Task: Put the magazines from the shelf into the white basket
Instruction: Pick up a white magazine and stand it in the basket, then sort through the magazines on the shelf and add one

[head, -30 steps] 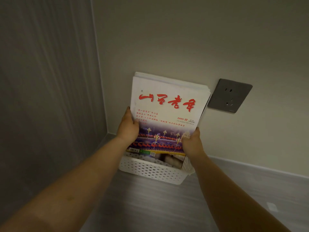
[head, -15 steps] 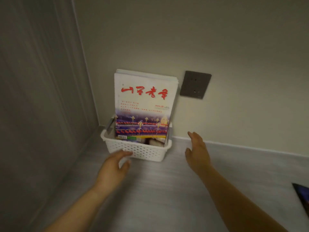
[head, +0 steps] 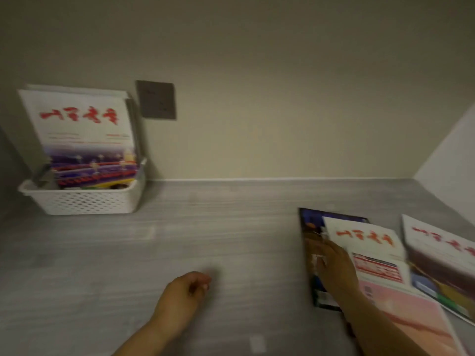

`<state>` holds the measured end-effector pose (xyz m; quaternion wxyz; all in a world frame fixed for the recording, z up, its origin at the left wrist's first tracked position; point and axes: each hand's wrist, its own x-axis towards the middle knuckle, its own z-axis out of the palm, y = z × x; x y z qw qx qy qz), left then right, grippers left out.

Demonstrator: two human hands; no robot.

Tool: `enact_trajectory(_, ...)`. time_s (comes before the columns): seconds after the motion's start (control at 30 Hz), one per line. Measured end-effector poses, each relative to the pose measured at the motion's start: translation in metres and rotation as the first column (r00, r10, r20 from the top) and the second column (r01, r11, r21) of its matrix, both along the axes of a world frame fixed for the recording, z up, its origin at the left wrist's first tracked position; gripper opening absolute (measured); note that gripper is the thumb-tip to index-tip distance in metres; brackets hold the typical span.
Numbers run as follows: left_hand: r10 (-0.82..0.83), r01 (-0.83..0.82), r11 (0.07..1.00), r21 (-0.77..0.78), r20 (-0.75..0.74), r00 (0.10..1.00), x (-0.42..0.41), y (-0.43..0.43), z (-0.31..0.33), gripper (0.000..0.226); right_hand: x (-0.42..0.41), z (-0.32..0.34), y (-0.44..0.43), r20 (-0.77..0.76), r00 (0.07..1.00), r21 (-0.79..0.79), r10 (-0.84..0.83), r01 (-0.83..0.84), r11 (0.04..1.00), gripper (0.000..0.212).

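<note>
The white basket [head: 84, 200] stands at the far left against the wall, with several magazines [head: 79, 127] upright in it, the front one white with red characters. Three more magazines lie flat on the shelf at the right: a dark one [head: 309, 224], a white and pink one [head: 370, 253] overlapping it, and another white one [head: 442, 253] at the right edge. My right hand [head: 331, 265] rests with spread fingers on the dark and white-pink magazines; the blur hides any grip. My left hand [head: 187, 291] hovers over the bare shelf, fingers loosely curled, holding nothing.
The grey wood-grain shelf surface [head: 205, 240] stretches between basket and loose magazines. A dark wall socket [head: 156, 100] sits on the back wall just right of the basket. A side wall [head: 452, 160] closes the space at the right.
Both hands let go of the magazines, which now stand in the basket. The view swung right; my right hand reached onto the loose magazines and my left hand drew back.
</note>
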<state>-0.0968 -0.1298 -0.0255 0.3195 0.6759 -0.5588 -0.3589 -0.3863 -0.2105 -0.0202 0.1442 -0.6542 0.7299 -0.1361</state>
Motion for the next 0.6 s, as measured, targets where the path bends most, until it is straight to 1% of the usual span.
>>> enact_trajectory(0.07,-0.095,0.094,0.994,0.05,0.019,0.995,-0.054,-0.001,-0.008,0.019,-0.048,-0.006,0.017,-0.001,0.996,0.025,-0.093,0.093,0.995,0.038)
enact_trajectory(0.13,-0.189,0.189,0.978,0.089,-0.004,0.982,-0.108,-0.006,-0.013,0.021,-0.09,-0.012,0.034,-0.023,0.987,0.007,-0.157,0.157,0.988,0.033)
enact_trajectory(0.2,-0.248,0.25,0.958,0.139,-0.034,0.968,-0.158,-0.011,-0.012,0.024,-0.124,-0.02,0.048,-0.012,0.979,-0.02,-0.206,0.205,0.978,0.031)
enact_trajectory(0.27,-0.269,0.281,0.944,0.176,-0.088,0.959,-0.197,-0.012,-0.011,0.025,-0.149,-0.029,0.059,-0.041,0.978,-0.006,-0.205,0.205,0.979,0.039)
enact_trajectory(0.33,-0.28,0.311,0.924,0.224,-0.159,0.947,-0.228,-0.009,-0.009,0.023,-0.162,-0.041,0.067,-0.103,0.982,0.019,-0.159,0.161,0.987,0.047)
enact_trajectory(0.37,-0.288,0.334,0.903,0.269,-0.195,0.937,-0.241,-0.007,-0.009,0.02,-0.165,-0.045,0.068,-0.106,0.984,0.023,-0.145,0.148,0.989,0.048)
enact_trajectory(0.4,-0.289,0.352,0.882,0.312,-0.232,0.929,-0.251,-0.004,-0.009,0.017,-0.167,-0.048,0.068,-0.099,0.985,0.025,-0.143,0.147,0.989,0.049)
enact_trajectory(0.43,-0.259,0.341,0.874,0.348,-0.261,0.93,-0.259,-0.004,-0.008,0.021,-0.168,-0.049,0.067,-0.091,0.985,0.026,-0.145,0.148,0.989,0.05)
enact_trajectory(0.5,-0.138,0.261,0.875,0.408,-0.308,0.941,-0.269,-0.005,-0.006,0.029,-0.171,-0.053,0.066,-0.079,0.986,0.027,-0.15,0.152,0.988,0.05)
enact_trajectory(0.53,-0.084,0.231,0.873,0.43,-0.334,0.939,-0.271,-0.005,-0.003,0.027,-0.171,-0.055,0.066,-0.079,0.985,0.026,-0.151,0.153,0.988,0.05)
enact_trajectory(0.6,-0.026,0.226,0.851,0.474,-0.391,0.92,-0.273,-0.003,0.003,0.022,-0.173,-0.057,0.065,-0.083,0.984,0.018,-0.155,0.157,0.987,0.05)
